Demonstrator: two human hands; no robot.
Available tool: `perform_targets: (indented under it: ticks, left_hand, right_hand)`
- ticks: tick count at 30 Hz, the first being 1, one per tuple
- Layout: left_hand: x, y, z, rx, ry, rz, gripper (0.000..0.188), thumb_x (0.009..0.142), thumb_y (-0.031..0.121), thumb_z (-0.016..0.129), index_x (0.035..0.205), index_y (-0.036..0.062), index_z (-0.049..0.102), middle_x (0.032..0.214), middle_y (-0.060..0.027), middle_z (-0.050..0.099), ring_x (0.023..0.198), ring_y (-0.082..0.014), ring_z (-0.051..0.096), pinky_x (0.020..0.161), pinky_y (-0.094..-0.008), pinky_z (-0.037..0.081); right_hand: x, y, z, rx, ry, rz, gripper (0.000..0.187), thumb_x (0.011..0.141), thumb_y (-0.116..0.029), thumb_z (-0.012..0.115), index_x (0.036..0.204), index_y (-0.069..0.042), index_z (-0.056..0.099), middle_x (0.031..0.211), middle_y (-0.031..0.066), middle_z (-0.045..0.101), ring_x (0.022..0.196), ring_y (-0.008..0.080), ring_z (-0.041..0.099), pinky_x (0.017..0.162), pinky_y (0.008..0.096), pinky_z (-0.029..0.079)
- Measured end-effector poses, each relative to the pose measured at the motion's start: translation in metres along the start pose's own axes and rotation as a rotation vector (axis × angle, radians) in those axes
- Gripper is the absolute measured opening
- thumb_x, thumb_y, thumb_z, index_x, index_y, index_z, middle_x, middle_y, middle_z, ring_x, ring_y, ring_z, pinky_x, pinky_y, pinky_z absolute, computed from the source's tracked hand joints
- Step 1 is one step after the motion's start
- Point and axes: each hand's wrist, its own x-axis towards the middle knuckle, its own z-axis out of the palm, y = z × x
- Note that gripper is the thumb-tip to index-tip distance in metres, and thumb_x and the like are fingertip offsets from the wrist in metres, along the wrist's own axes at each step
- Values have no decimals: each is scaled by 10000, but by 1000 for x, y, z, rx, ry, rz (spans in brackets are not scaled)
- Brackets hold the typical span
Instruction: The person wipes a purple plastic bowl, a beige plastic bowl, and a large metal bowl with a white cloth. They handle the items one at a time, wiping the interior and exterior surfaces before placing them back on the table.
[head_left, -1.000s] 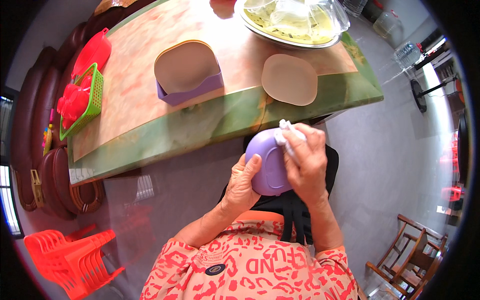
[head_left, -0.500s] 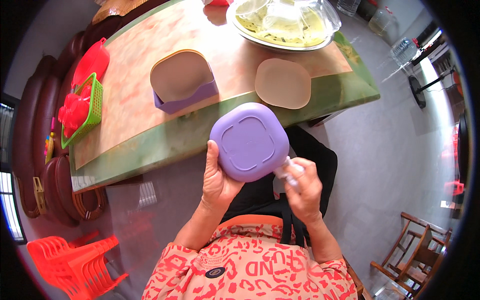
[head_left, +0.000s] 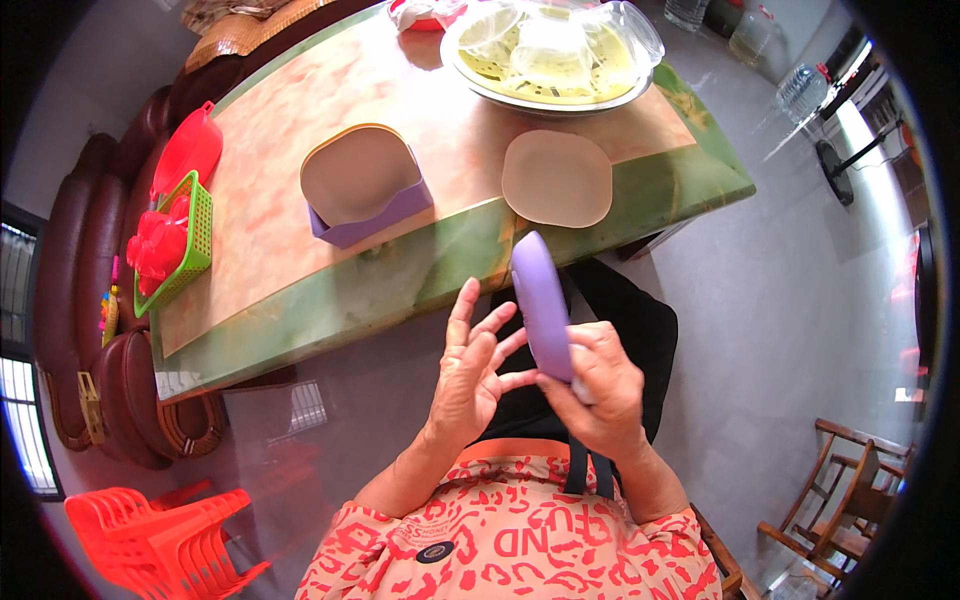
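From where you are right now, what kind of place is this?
Probably somebody's living room: there's a dark red sofa, a big green-edged table and a stack of red plastic chairs.

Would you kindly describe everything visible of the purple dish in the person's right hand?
The purple dish looks like smooth plastic, shallow, with rounded edges. It is seen nearly edge-on, its upper end leaning left, so its full face is hidden. It is held in front of the green-edged table. The right hand grips its lower end, with white cloth showing there; the open left hand is beside it, contact unclear.
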Motion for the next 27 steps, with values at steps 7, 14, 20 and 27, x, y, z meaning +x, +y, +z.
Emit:
perform_targets:
  ticks: [7, 14, 20, 27]
  left_hand:
    - [0, -6, -4, -136, -16, 0, 628, 916, 587, 466, 1279, 76, 503, 1195, -83, 587, 1080, -221, 577, 946, -379, 462]
    - [5, -13, -5, -305, -52, 46, 656, 909, 631, 434, 1291, 100, 486, 1220, -70, 565, 1123, -218, 548, 989, -388, 429]
    - [4, -12, -1, -349, -7, 45, 697, 901, 645, 428, 1359, 119, 434, 1315, -65, 511, 1238, -225, 472, 1061, -417, 366]
    - [3, -13, -14, -350, -57, 68, 658, 910, 637, 418, 1309, 118, 479, 1258, -74, 552, 1182, -222, 520, 1024, -402, 403]
  right_hand:
    - [-9, -4, 30, -83, -213, -127, 305, 701, -28, 713, 984, 34, 617, 1030, 170, 590, 950, 328, 575, 839, 393, 502]
    - [2, 15, 30, -2, -205, -60, 244, 771, -15, 672, 1009, 16, 629, 1028, 168, 578, 950, 330, 563, 826, 389, 491]
    - [11, 22, 40, -407, -69, -27, 312, 768, -19, 664, 1067, 50, 611, 1032, 182, 565, 943, 326, 544, 809, 388, 499]
    - [6, 4, 35, -249, -245, -50, 278, 788, -53, 630, 1053, 28, 603, 1076, 187, 570, 973, 339, 550, 822, 376, 511]
